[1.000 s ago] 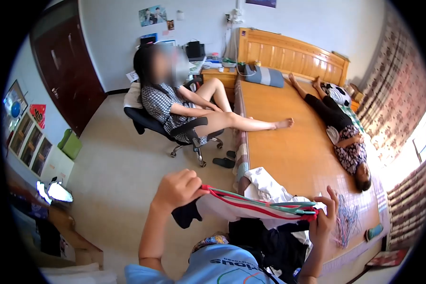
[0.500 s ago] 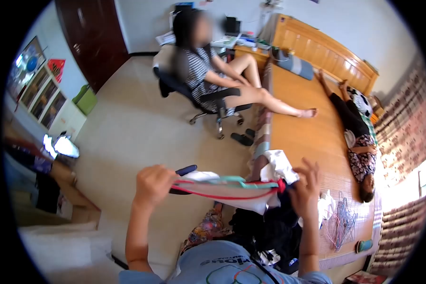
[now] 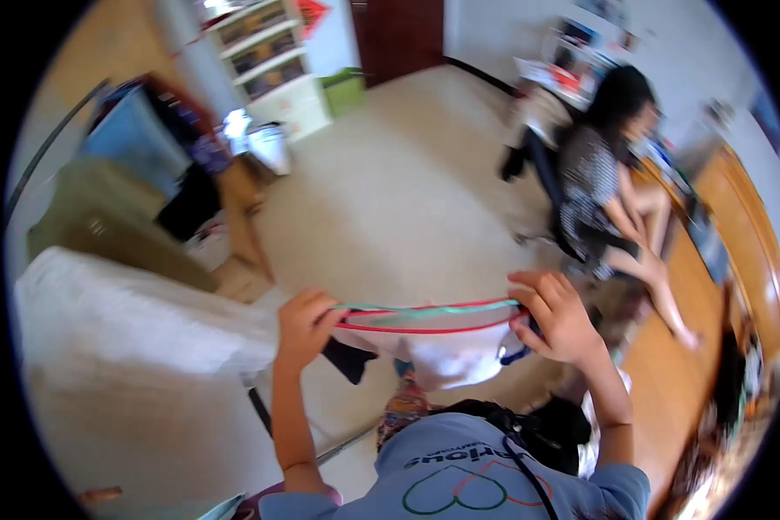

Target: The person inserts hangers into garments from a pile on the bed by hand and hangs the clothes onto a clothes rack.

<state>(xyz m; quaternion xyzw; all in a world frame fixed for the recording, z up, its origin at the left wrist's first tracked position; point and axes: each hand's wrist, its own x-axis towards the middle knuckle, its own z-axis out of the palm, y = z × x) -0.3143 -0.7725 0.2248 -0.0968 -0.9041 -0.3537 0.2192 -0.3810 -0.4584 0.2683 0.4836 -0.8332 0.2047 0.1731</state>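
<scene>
White garment: so this pale cloth [image 3: 451, 354] with red edging [image 3: 407, 330] is up in front of the wearer's chest, over the floor [image 3: 381, 182], strung between both hands.
Lie of it: long axis runs crosswise, pretty much level, from one hand to the other. Neither hand is nearer really, each has an end, and the cloth sags below them.
Left hand: [image 3: 305, 328] grip closed, fingers and thumb pinching the left end. Pale, see-through sheeting [image 3: 130, 321] is just beside that forearm.
Right hand: [image 3: 556, 316] thumb and fingers clamped on the right end, a bit more fanned out on top.
Mint-green strip: [image 3: 407, 310] thin, smooth, along the top edge. Could be a hanger, can't tell for sure.
Fabric: looks soft and thin, bellying into a rounded fold, with a dark flap [image 3: 349, 360] dangling near the left hand.
Around it: blue T-shirt [image 3: 442, 451] with outlined hearts underneath, dark bunched clothes [image 3: 565, 425] towards the right arm, smooth orange-brown bed [image 3: 680, 347] past that, somebody seated [image 3: 591, 178] beside it.
</scene>
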